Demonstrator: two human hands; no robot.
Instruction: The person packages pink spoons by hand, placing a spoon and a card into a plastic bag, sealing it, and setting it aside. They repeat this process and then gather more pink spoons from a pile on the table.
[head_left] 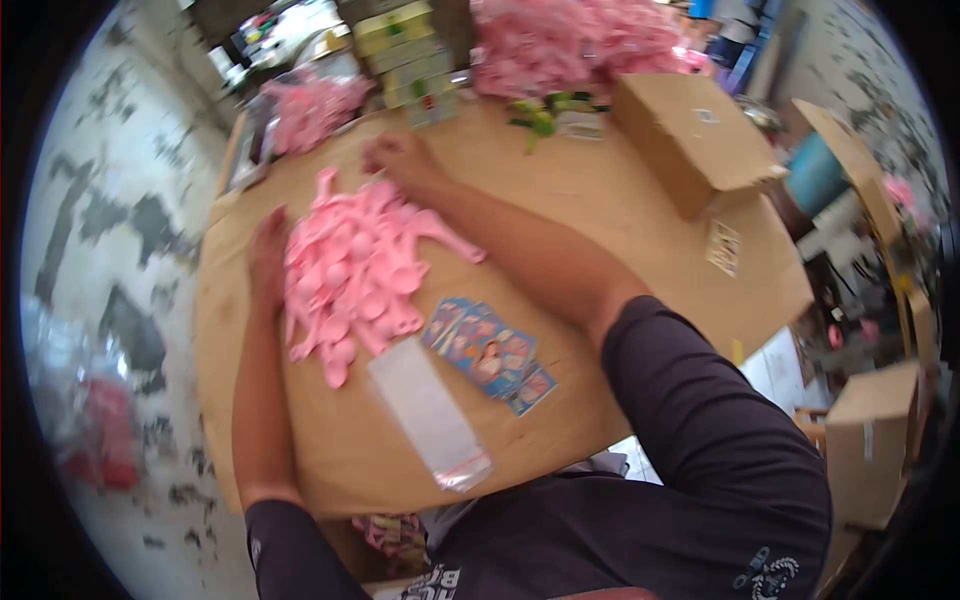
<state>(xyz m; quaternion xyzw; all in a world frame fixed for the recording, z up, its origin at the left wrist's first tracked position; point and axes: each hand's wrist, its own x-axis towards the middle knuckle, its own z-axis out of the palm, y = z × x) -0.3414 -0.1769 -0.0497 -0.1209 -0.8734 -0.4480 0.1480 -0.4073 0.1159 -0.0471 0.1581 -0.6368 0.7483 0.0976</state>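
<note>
A heap of pink plastic pieces with rounded, spoon-like ends point(350, 270) lies on the brown-covered table. My left hand point(268, 250) rests along the left side of this heap, fingers stretched out and nothing seen in them. At the heap's far edge is my right hand point(400, 162), its fingers curled in; whatever they may hold is hidden. Nearer to me lies a flat clear plastic bag point(425, 405), close to the pink pieces. Several blue printed cards point(485, 350) are spread in an overlapping row to the right of the bag.
A cardboard box point(690, 140) stands at the table's far right, with a small printed sheet point(723, 248) near it. Behind are a large pink pile point(575, 45), stacked yellowish boxes point(405, 60) and a bag of pink pieces point(312, 108). A stained wall point(130, 230) borders the left.
</note>
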